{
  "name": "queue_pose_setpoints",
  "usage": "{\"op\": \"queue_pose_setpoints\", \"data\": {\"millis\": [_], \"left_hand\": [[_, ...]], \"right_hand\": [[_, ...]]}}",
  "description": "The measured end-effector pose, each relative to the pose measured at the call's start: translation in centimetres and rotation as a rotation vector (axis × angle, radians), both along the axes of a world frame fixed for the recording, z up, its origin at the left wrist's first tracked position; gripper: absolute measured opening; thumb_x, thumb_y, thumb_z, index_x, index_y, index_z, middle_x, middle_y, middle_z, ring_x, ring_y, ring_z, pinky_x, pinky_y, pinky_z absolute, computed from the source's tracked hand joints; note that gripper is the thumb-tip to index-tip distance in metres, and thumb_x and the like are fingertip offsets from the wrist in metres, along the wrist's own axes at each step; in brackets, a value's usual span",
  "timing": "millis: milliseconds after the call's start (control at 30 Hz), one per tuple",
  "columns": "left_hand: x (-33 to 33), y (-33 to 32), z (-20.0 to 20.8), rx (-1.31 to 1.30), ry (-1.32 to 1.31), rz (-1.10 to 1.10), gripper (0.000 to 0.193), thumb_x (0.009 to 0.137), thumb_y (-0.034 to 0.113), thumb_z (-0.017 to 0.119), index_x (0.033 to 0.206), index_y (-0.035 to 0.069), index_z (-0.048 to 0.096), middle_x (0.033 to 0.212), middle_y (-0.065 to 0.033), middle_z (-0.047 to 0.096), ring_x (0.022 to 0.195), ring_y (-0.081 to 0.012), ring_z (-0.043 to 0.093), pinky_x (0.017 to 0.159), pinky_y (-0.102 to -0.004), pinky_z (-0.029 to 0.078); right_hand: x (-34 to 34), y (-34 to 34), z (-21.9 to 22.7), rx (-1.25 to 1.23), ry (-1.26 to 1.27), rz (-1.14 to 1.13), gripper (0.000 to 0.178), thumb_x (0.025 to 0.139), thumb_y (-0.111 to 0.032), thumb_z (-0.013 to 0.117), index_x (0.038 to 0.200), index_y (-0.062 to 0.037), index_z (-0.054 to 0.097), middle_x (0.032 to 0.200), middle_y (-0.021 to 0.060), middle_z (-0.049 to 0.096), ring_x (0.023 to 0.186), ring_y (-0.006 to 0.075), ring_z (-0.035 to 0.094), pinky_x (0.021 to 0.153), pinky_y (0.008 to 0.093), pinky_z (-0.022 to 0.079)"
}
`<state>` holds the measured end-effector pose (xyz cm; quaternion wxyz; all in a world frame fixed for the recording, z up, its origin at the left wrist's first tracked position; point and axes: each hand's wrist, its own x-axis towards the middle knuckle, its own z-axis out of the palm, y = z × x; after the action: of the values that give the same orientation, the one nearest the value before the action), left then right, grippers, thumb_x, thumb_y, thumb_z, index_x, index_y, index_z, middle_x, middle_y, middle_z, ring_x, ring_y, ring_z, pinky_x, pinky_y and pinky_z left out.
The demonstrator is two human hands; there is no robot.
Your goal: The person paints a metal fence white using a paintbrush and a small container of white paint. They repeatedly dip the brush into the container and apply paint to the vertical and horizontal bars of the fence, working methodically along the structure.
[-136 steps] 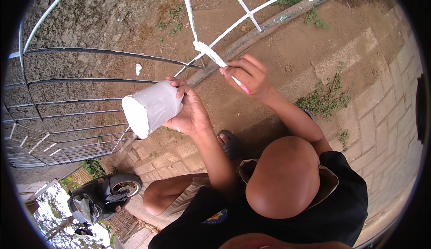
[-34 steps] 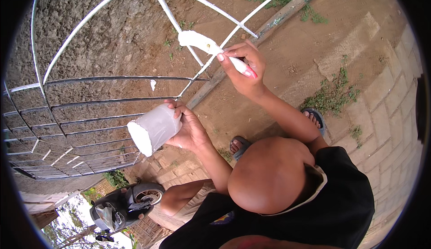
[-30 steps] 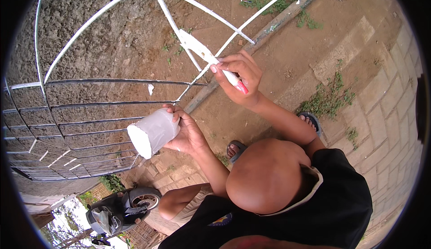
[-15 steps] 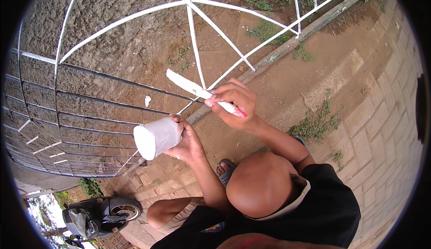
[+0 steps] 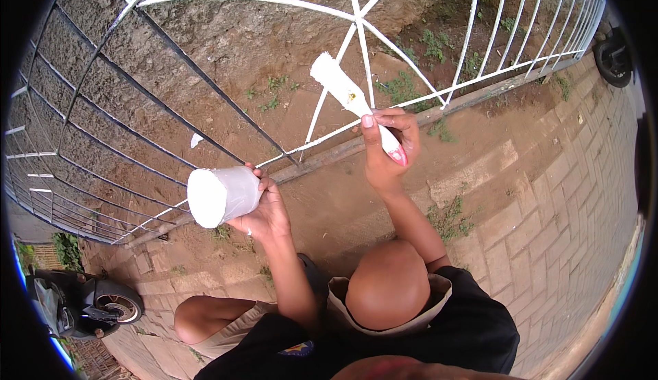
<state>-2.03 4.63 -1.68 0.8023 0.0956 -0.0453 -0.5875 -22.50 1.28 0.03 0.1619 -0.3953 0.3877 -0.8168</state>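
My left hand [image 5: 266,210] holds a small plastic cup [image 5: 221,195] full of white paint, tipped on its side toward the left. My right hand [image 5: 385,148] grips a paintbrush [image 5: 340,84] by its pink-tipped handle. The white-coated bristles point up and to the left, close to a thin bar of the metal fence [image 5: 356,20]. The fence bars near the brush are white. The bars further left are dark.
Behind the fence is a rough concrete wall [image 5: 205,51] above bare earth with small weeds. Brick paving [image 5: 562,195] spreads to the right. A parked scooter [image 5: 82,304] stands at the lower left, and another wheel [image 5: 612,57] shows at the upper right.
My right hand has lifted the brush off the lower slanted bar and turned its bristles upward. The cup stays in my left hand. The view has swung to show more fence on the right.
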Motion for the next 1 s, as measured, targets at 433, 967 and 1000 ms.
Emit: {"op": "queue_pose_setpoints", "data": {"millis": [433, 967, 1000], "left_hand": [[0.9, 0.0, 0.3, 0.011, 0.054, 0.048, 0.068, 0.091, 0.051, 0.061, 0.139, 0.007, 0.043, 0.126, -0.026, 0.051, 0.103, -0.0355, 0.056, 0.075, -0.0365, 0.052], [1.6, -0.7, -0.2, -0.011, 0.197, 0.126, 0.072, 0.088, 0.052, 0.061, 0.141, 0.008, 0.043, 0.126, -0.0265, 0.052, 0.102, -0.0365, 0.056, 0.075, -0.0371, 0.052], [1.7, -0.7, -0.3, 0.014, 0.197, 0.126, 0.073, 0.088, 0.053, 0.062, 0.142, 0.008, 0.042, 0.126, -0.0263, 0.052, 0.102, -0.0362, 0.057, 0.075, -0.0371, 0.052]], "right_hand": [[0.6, -0.5, -2.7, 0.21, 0.007, -0.068, 0.017, 0.093, -0.009, 0.072, 0.095, -0.0019, 0.056, 0.088, 0.0068, 0.065, 0.074, 0.0083, 0.059, 0.069, 0.0246, 0.049], [-2.4, 0.7, 5.8, 0.113, 0.997, -0.334, 0.014, 0.083, -0.001, 0.072, 0.088, -0.0024, 0.059, 0.083, 0.0136, 0.061, 0.071, 0.031, 0.059, 0.061, 0.0398, 0.044], [-2.1, 0.5, 6.9, 0.079, 1.002, -0.359, 0.015, 0.082, -0.001, 0.072, 0.088, -0.0025, 0.059, 0.083, 0.0134, 0.061, 0.071, 0.031, 0.059, 0.06, 0.0403, 0.044]]}}
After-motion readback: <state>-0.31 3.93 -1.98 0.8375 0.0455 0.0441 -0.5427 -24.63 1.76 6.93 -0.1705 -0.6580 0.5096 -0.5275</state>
